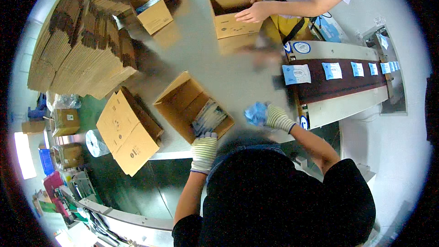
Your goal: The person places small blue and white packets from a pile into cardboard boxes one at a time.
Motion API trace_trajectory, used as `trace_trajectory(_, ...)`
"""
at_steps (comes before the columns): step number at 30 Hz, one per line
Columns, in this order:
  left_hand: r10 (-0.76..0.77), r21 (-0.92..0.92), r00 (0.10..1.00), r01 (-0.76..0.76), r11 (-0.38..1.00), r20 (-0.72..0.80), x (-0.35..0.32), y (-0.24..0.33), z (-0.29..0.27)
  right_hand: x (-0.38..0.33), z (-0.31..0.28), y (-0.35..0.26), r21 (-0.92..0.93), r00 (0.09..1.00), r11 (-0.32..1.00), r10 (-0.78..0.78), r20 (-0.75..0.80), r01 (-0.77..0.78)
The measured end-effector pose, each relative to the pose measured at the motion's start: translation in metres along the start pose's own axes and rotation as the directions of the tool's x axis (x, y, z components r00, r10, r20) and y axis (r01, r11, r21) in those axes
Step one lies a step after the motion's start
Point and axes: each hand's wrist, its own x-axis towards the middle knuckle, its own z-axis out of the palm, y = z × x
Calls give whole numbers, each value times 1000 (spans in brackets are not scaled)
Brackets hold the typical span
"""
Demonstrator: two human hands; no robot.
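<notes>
An open cardboard box (176, 123) rests tilted on the table before me, with a stack of pale, blue-edged packets (210, 118) inside. My left hand (204, 152), in a striped glove, is closed over the box's near rim, its fingertips beside the packets. In the same kind of glove, my right hand (279, 119) grips a blue plastic packet (256, 114) between the box and the conveyor. That packet is slightly blurred, and whether there is more than one I cannot tell.
A conveyor (336, 87) at the right carries a row of blue-and-white packets (296, 74). Across the table (196, 59), a co-worker's hands (254, 11) are at another open box (238, 25). Flattened cartons (87, 59) are stacked at left, near a flapped carton (125, 132).
</notes>
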Motion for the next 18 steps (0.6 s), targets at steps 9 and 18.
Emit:
trace_trajectory(9,81,-34,961,-93,995,-263,-7,6,22,-29,-73,-176,214,787,780,-490,-374,587)
trace_trajectory(18,137,42,971,-131,991,-198,-22,4,32,89,28,-187,-571,851,717,-522,-57,401)
